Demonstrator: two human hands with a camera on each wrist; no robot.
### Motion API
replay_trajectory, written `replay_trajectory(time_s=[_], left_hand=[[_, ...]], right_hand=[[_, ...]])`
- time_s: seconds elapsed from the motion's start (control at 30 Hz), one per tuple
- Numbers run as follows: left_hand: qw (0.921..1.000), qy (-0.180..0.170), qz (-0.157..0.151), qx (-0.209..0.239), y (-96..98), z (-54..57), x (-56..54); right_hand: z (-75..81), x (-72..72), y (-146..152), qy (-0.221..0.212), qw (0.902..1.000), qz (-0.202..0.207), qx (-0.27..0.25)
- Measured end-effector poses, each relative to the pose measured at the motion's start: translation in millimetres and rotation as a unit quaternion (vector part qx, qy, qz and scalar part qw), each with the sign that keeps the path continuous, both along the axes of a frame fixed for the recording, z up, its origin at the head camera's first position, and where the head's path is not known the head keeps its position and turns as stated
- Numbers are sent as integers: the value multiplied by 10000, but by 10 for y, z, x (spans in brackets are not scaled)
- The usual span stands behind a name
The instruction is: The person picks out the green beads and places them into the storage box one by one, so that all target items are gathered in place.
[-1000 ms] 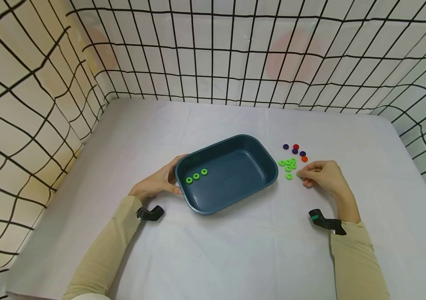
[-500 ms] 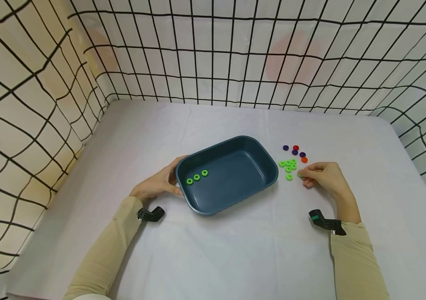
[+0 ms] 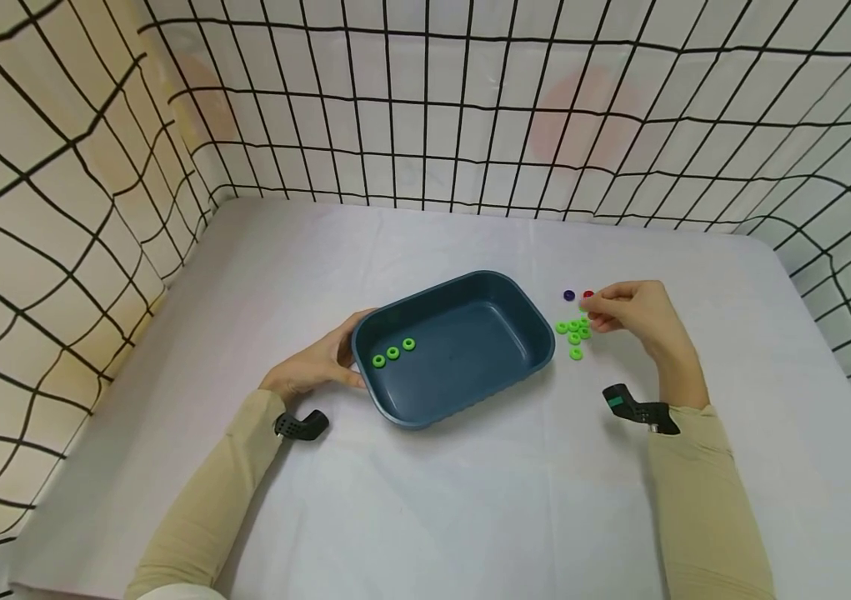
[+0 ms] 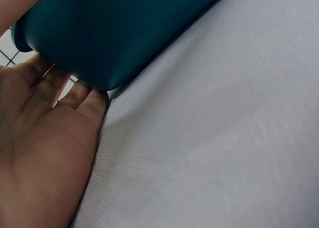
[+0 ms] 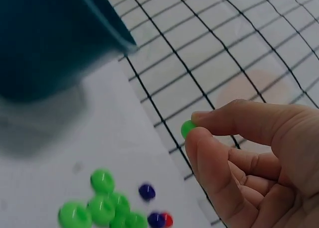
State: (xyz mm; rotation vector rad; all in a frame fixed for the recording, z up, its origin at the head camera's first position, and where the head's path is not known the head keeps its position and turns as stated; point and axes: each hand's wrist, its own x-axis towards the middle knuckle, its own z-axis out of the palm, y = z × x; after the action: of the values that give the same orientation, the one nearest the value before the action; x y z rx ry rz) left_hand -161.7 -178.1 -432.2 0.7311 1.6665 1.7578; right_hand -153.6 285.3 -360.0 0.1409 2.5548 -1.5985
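Observation:
A dark blue plastic tray point(image 3: 463, 358) sits askew on the table with three green rings point(image 3: 392, 353) in a row at its left end. My left hand point(image 3: 316, 362) holds that left end, thumb on the near side; in the left wrist view its fingers point(image 4: 75, 94) lie against the tray's wall. Right of the tray, my right hand point(image 3: 638, 317) pinches one small green ring point(image 5: 187, 129) between thumb and index finger, raised over the small pieces. Several loose green rings point(image 3: 574, 337) lie below and left of it. A purple piece point(image 3: 569, 295) and a red piece point(image 3: 588, 294) lie beyond.
White cloth point(image 3: 455, 500) covers the table. A black wire grid point(image 3: 425, 104) stands along the back and both sides. The right hand partly covers the purple and red pieces in the head view. A dark wrist camera point(image 3: 638, 410) sits on the right wrist.
My right hand has lifted the green ring and moved up and slightly left, now over the red and purple pieces. The left hand and the tray have stayed in place.

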Motion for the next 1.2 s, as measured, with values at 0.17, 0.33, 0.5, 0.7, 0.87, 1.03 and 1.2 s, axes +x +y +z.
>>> replay_trajectory(time_s=[0.17,0.33,0.5,0.7,0.87,1.03,1.2], left_hand=[[10000,14,-33,48,-5,-6,-4],[10000,45,-73,25,-12,-1,-35],[10000,40,-32,-31,-29,24,-50],[10000,-36,-64,-15,-16,5,-33],[10000,-36,-73,3,-4,9,-48],[10000,-59,-47,22,2,8,-52],[10000,-74,-30,-2,3,-2,-46]], right_hand=[[193,-184,-272,89,9998,169,105],[385,-307,-595,198,9985,395,317],[463,-453,-1004,214,9964,773,274],[406,-515,-1477,-321,9919,1164,403],[337,-498,-1762,-825,9849,1373,664],[239,-476,-1942,-1309,9765,1505,821],[131,-476,-2030,-1680,9702,1547,808]])
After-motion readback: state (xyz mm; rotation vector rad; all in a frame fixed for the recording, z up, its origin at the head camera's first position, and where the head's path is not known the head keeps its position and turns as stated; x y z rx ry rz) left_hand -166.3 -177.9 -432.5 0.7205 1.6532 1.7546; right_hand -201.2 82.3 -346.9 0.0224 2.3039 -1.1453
